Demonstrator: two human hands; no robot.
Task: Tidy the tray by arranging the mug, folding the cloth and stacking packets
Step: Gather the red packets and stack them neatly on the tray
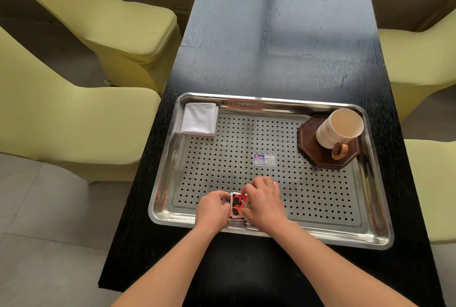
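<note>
Both my left hand (214, 208) and right hand (265, 202) have fingers clamped on the small stack of red-and-black printed packets (237, 207) at the near edge of the perforated steel tray (370, 230). If I squeeze unevenly, I judge the slick packets could fan out or slide. The tray sits on a black wood-grain table (271, 35), with pale yellow-green covered chairs (74, 121) alongside.
</note>
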